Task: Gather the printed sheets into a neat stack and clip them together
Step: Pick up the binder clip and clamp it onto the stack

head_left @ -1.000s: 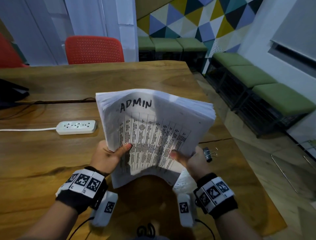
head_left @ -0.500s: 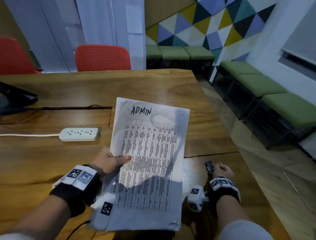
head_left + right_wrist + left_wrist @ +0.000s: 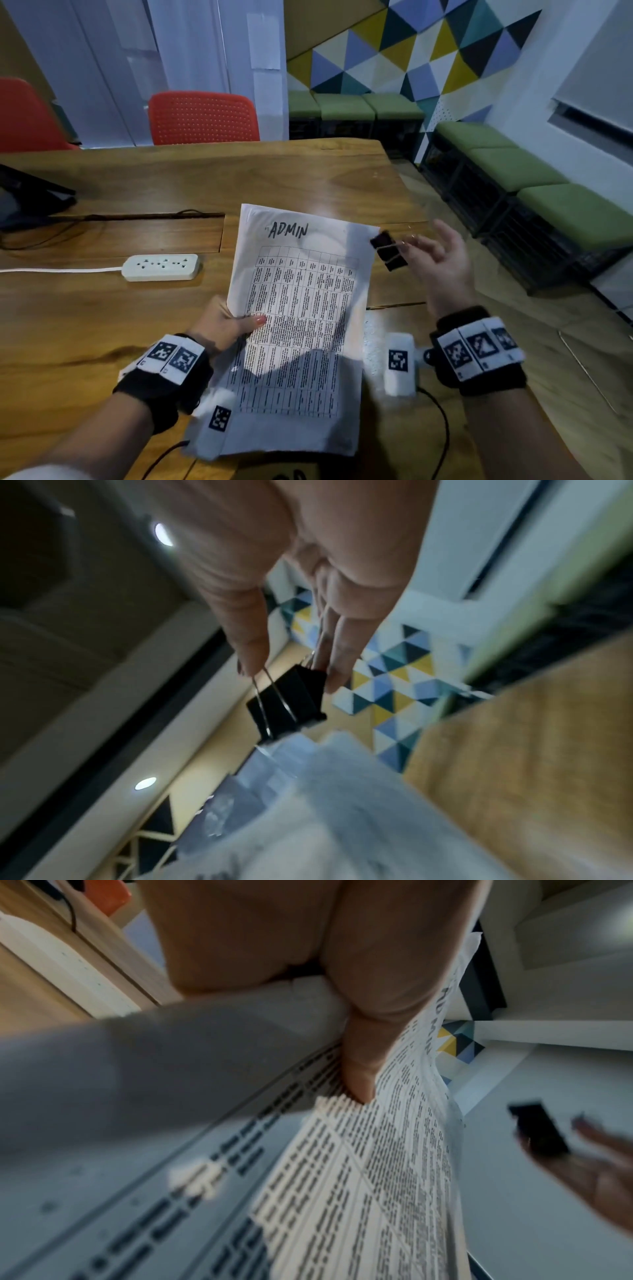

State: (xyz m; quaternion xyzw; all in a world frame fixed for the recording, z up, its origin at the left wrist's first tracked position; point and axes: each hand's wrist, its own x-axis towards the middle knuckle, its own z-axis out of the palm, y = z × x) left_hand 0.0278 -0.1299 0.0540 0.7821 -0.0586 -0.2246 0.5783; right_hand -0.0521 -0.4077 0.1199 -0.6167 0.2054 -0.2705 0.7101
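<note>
A stack of printed sheets (image 3: 301,308) headed "ADMIN" is held above the wooden table (image 3: 102,325). My left hand (image 3: 226,329) grips its left edge, thumb on top (image 3: 359,1069) of the stack of printed sheets (image 3: 377,1177). My right hand (image 3: 435,260) pinches the wire handles of a black binder clip (image 3: 388,250), which hangs at the stack's top right corner. In the right wrist view the black binder clip (image 3: 287,704) is just above the paper corner (image 3: 308,750), pinched by my right hand (image 3: 291,656). Whether its jaws touch the paper I cannot tell.
A white power strip (image 3: 161,267) with its cord lies on the table to the left. A dark device (image 3: 27,202) sits at the far left edge. Red chairs (image 3: 202,116) stand behind the table, green benches (image 3: 513,171) along the right wall.
My right hand let go of the stack, picked the binder clip up off the table and raised it to the stack's top right corner. The left hand now holds the flattened stack alone.
</note>
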